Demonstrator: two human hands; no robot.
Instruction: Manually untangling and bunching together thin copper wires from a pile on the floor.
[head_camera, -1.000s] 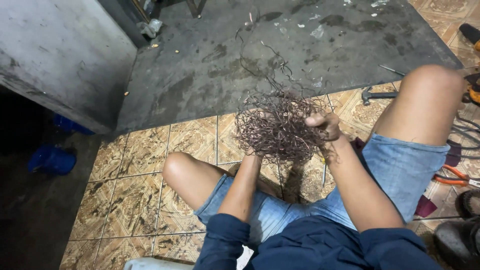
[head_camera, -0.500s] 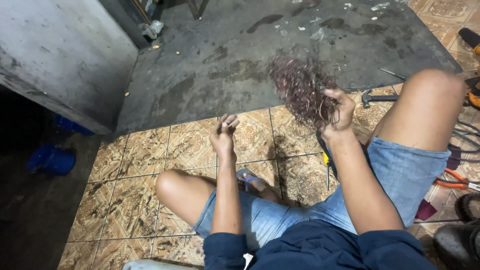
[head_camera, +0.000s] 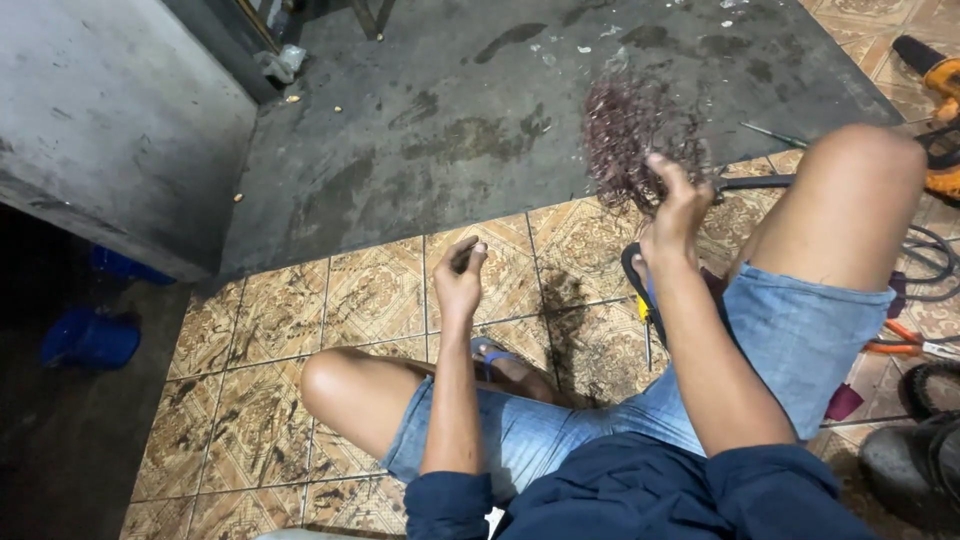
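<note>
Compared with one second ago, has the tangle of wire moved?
Yes. The tangle of wire, held in the right hand, went up and right, from the tiled floor onto the grey concrete.

Tangled reddish-brown wire clump (head_camera: 628, 135) — blurred, held aloft above floor.

the wire tangle (head_camera: 630, 135) is motion-blurred for me, can't pick out strands. my right hand (head_camera: 672, 205) hides its lower part. orange tool (head_camera: 935, 75) gets cut off at the right edge.
</note>
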